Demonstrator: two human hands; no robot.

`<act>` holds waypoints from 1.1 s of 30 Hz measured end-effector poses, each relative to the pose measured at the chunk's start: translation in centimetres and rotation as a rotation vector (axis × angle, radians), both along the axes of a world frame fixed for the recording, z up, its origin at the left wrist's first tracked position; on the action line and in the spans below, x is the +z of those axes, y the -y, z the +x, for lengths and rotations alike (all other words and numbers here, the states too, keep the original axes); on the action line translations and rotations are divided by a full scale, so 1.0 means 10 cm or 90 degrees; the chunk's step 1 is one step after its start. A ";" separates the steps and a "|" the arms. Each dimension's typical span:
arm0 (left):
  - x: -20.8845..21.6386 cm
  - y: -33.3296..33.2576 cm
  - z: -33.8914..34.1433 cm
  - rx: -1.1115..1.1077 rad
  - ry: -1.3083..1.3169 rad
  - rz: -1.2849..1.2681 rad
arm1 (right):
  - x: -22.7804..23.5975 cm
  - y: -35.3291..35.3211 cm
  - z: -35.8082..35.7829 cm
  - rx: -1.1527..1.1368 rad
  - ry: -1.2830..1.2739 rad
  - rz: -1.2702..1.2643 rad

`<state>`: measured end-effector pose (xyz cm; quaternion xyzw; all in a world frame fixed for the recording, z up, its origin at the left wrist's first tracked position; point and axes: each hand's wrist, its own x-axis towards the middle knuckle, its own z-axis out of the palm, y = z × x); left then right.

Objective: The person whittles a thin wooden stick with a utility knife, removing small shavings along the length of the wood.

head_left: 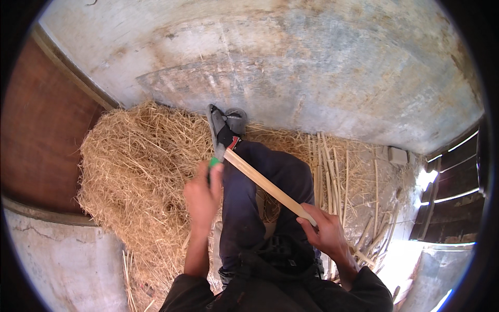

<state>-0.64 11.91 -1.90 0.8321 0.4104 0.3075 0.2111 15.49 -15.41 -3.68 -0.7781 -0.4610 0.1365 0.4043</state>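
My left hand (pixel 204 192), slightly blurred, is closed around a knife (pixel 214 162) with a green and black handle. Its short grey blade lies against the far end of a pale wooden strip (pixel 267 186), which looks like split bamboo. My right hand (pixel 325 229) grips the near end of this strip, thumb on top. The strip runs slantwise across my legs, from near the foot down to the right. Beyond its far end is my foot in a dark sandal (pixel 212 125). Fingers of the left hand partly hide the handle.
A large heap of straw (pixel 138 166) lies to the left, before a brown door (pixel 44 125). Several thin poles (pixel 332 171) lie on the right, with a small block (pixel 397 156) farther off. The stained wall (pixel 301 67) stands close ahead. Dark slatted boards (pixel 449 197) are at right.
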 end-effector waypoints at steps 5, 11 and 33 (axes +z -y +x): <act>0.01 -0.18 -0.25 0.017 0.065 -0.024 | 0.13 0.03 -0.07 -0.049 -0.042 0.035; 0.09 0.51 -0.12 -0.185 0.072 -0.076 | 0.06 -0.11 0.04 -0.026 0.009 0.013; 0.10 0.71 0.06 -0.332 0.052 0.042 | 0.03 -0.11 0.05 0.102 -0.301 0.005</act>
